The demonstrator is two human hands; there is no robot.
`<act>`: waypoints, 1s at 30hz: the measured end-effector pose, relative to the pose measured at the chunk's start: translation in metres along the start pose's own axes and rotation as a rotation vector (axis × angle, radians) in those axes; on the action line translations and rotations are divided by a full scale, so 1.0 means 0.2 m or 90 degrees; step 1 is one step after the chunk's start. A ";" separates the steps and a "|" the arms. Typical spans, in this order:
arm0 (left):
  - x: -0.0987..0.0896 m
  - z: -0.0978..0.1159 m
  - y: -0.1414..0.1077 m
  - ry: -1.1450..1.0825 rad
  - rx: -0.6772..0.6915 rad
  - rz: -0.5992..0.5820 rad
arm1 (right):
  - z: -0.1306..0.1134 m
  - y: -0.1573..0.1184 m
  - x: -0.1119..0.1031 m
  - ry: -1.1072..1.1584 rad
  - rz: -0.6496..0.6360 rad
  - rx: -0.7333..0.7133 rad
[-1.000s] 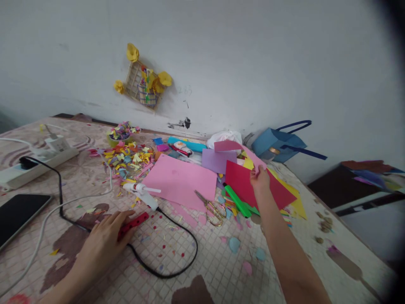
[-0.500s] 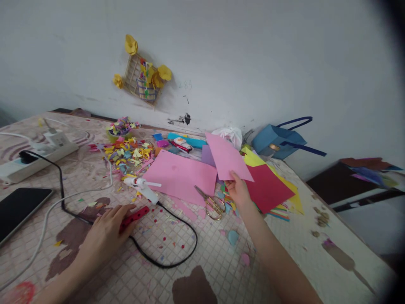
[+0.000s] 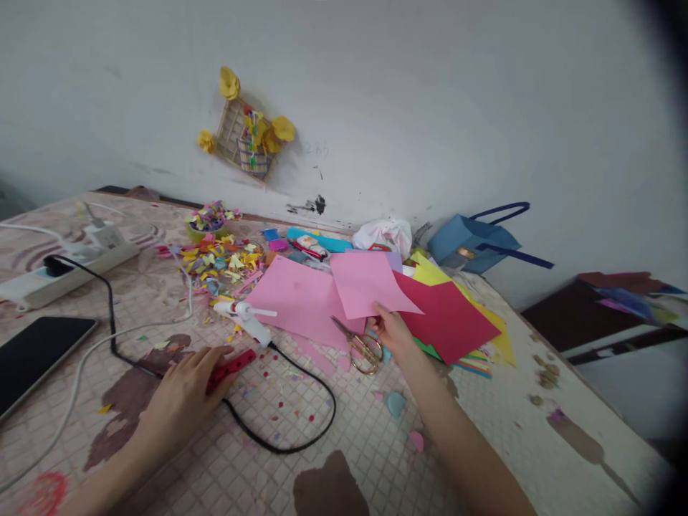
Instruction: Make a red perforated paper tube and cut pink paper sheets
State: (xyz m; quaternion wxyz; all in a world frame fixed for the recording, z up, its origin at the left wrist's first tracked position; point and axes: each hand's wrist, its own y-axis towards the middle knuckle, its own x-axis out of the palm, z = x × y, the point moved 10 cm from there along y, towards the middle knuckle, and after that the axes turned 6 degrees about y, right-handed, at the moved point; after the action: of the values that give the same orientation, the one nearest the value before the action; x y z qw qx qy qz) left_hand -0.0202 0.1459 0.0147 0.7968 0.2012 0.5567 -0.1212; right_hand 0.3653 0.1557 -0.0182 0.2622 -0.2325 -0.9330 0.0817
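My right hand [image 3: 391, 330] pinches the lower edge of a pink sheet of paper [image 3: 370, 283], tilted over the right part of a larger pink sheet [image 3: 295, 294] on the table. My left hand [image 3: 185, 387] is closed round a narrow red strip with dark holes [image 3: 232, 369], resting on the tabletop. Just beyond it lies a white glue gun [image 3: 250, 322], its black cord looping across the table. Gold-handled scissors [image 3: 362, 349] lie partly on the larger pink sheet, close to my right hand. Beside that hand is a dark red sheet [image 3: 451, 319], on top of other coloured paper.
Paper scraps [image 3: 226, 265] are heaped at the back left by a filled bowl [image 3: 196, 233]. A power strip [image 3: 69, 272] and a black phone [image 3: 37, 358] are on the left, with cables across the table. A blue bag [image 3: 473, 244] stands against the wall.
My right hand has moved slightly left and lowered the small pink sheet from a steep tilt to a flatter one over the larger sheet. My left hand has stayed nearly still.
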 end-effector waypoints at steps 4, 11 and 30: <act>0.00 0.00 0.00 -0.004 0.000 0.005 | 0.01 -0.08 0.01 0.027 0.009 -0.029; -0.03 0.02 0.00 -0.005 -0.003 0.019 | 0.08 -0.35 0.09 0.095 0.011 -0.053; -0.20 0.12 -0.03 -0.023 0.078 0.141 | 0.60 -0.90 0.42 0.199 -0.133 0.241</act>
State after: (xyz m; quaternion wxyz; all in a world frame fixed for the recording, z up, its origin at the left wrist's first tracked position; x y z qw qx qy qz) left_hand -0.0168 0.1278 0.0585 0.8016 0.3072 0.5080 -0.0700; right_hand 0.1687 0.0343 -0.0335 0.4490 -0.0914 -0.8683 0.1899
